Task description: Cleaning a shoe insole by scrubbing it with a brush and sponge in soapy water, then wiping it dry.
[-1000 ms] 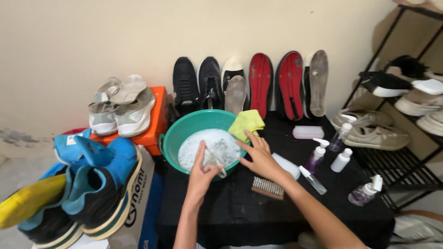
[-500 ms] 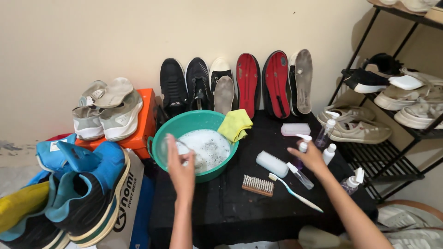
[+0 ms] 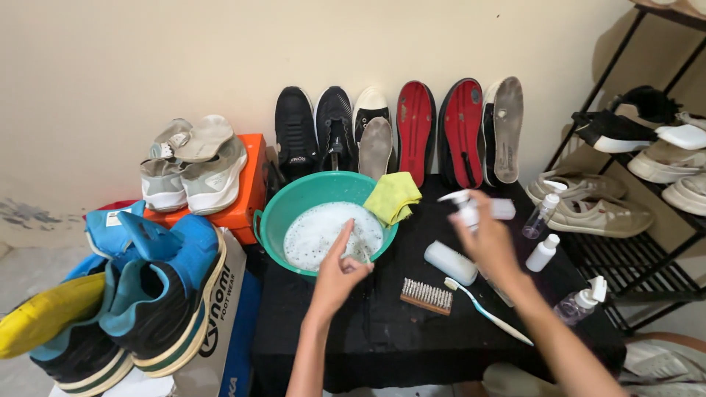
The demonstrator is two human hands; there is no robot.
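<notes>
Left hand (image 3: 337, 273) hovers at the near rim of a green basin (image 3: 273, 213) of foamy water, fingers pinched together around something small; what it is cannot be told. Right hand (image 3: 487, 239) is raised over the black table (image 3: 368, 345), closed around a white spray bottle (image 3: 465, 207), blurred, nozzle pointing toward the basin. The two hands are well apart.

Yellow cloth (image 3: 392, 195) hangs on the basin's far rim, between the hands and beyond them. A white oblong bottle (image 3: 450, 262) lies just left of the right hand. A wooden brush (image 3: 426, 296) and a white-and-blue toothbrush (image 3: 487, 312) lie near that wrist, between the hands. Small clear bottles (image 3: 543, 252) stand right of the right hand. A row of shoes (image 3: 334, 129) leans on the wall beyond the basin.
</notes>
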